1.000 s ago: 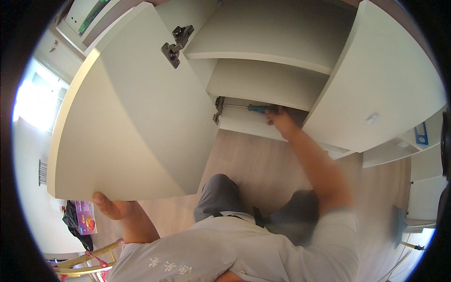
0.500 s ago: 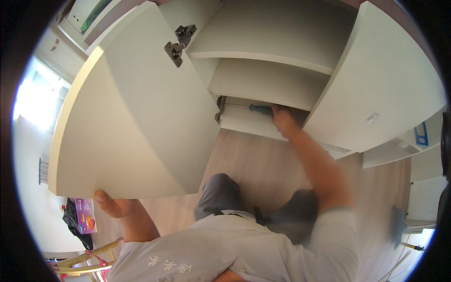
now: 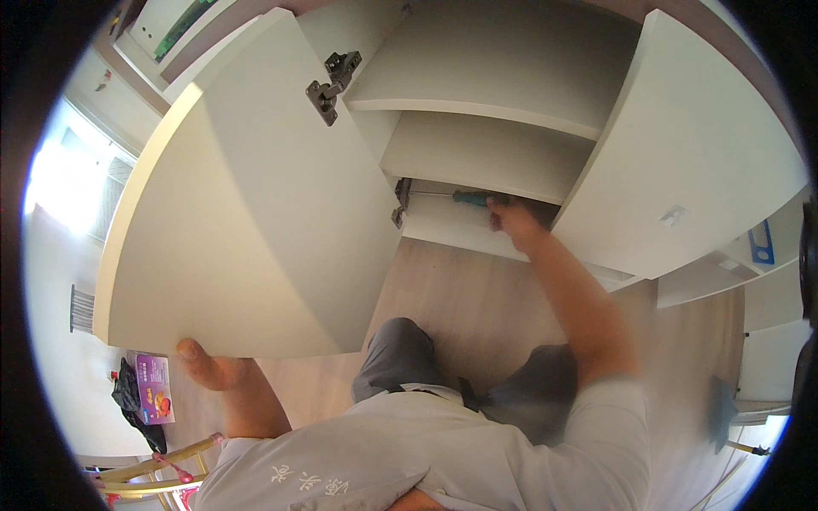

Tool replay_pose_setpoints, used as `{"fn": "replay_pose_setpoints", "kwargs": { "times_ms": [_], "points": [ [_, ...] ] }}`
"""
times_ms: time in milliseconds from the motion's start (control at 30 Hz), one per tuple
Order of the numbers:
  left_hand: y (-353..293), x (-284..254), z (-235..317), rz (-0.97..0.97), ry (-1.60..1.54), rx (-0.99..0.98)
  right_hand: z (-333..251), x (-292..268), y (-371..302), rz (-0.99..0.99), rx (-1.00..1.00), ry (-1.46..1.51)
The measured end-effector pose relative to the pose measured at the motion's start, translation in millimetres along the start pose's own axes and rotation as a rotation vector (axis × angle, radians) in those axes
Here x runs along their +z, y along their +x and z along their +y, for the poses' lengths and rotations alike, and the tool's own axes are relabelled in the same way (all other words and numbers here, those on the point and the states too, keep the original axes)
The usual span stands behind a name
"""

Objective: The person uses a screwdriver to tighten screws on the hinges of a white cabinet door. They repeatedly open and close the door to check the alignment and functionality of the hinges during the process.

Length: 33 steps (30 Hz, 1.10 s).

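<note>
My right hand (image 3: 515,223) is closed around the teal handle of a screwdriver (image 3: 470,198), inside the lower part of a white cabinet. The screwdriver lies nearly level, and its thin shaft reaches left to the dark lower hinge (image 3: 400,203); whether its tip sits in a screw is too small to tell. At the lower left, my left hand (image 3: 209,368) grips the bottom edge of the open left door (image 3: 230,230). Its thumb shows on the near side, while its fingers are hidden behind the panel. A second dark metal hinge (image 3: 332,87) joins this door higher up.
The right cabinet door (image 3: 694,162) also stands open. Shelves (image 3: 486,140) sit above my right hand. My knees are bent over a wood-look floor (image 3: 460,289). At the left are a purple box (image 3: 154,390), a black bag (image 3: 128,396) and a gold-coloured frame (image 3: 153,477).
The left door and my left hand have shifted slightly to the right in view. My right hand has changed its pose on the screwdriver handle, with the fingers now curled lower.
</note>
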State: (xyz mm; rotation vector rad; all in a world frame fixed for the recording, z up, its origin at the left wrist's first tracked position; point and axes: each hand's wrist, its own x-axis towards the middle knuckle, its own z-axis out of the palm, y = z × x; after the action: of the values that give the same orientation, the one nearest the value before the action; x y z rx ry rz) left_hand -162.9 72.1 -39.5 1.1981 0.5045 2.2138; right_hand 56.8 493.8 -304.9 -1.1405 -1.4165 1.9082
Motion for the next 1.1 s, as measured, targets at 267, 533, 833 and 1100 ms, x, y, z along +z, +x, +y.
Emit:
{"fn": "replay_pose_setpoints", "kwargs": {
  "times_ms": [267, 533, 833, 1100],
  "points": [
    [-27, -53, 13, -0.063, 0.818, 0.189, -45, 5, -60, 0.027, 0.086, -0.213],
    [-69, 21, -101, -0.367, 0.668, 0.103, -52, -54, -144, -0.371, -0.222, -1.403],
    [65, 154, -215, -0.761, 1.776, 0.215, -102, -50, -318, -0.349, -0.154, -1.679],
    [75, 163, -254, -0.693, 1.916, 0.188, -71, -49, -350, -0.454, -0.168, -1.453]
  ]
}}
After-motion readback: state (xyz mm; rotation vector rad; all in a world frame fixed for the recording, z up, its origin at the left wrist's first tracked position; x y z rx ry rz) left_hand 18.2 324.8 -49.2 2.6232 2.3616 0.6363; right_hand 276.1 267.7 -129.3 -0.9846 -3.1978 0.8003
